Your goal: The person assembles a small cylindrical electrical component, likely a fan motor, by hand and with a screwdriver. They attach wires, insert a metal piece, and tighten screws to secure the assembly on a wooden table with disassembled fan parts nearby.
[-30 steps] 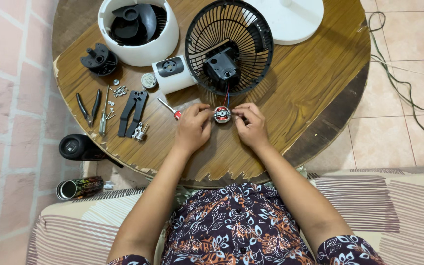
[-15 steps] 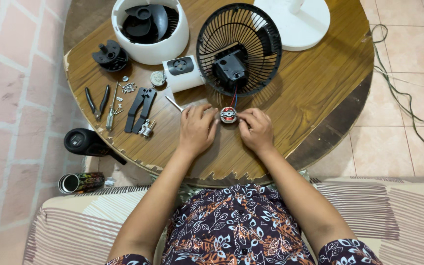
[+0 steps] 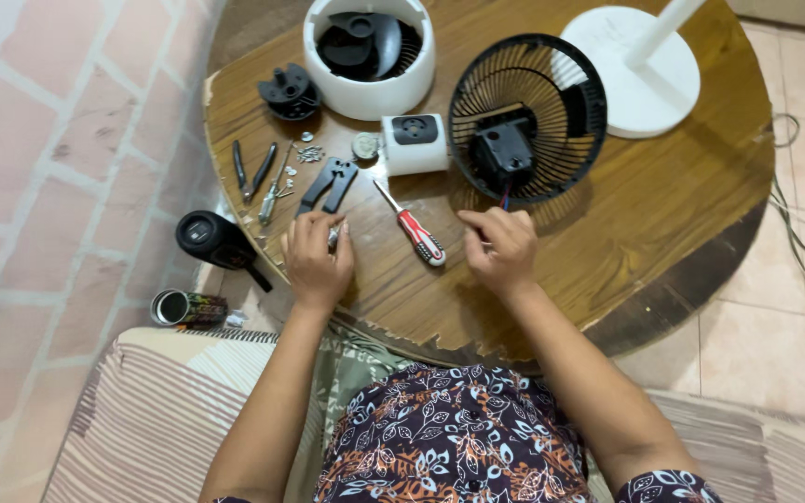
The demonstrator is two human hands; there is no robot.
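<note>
The left hand (image 3: pixel 317 253) rests on the round wooden bench (image 3: pixel 663 214), fingers curled together over small metal parts (image 3: pixel 333 233) at the foot of the black pliers (image 3: pixel 328 183), which lie at its 12 o'clock; the right hand (image 3: pixel 500 247) has its fingers pinched on something hidden beneath them, just below the black fan grille (image 3: pixel 552 84), whose wires (image 3: pixel 505 196) run down at its 12 o'clock; a red-handled screwdriver (image 3: pixel 412 228) lies between the hands; a white fan housing (image 3: pixel 370 93) sits at 11 o'clock from the grille.
</note>
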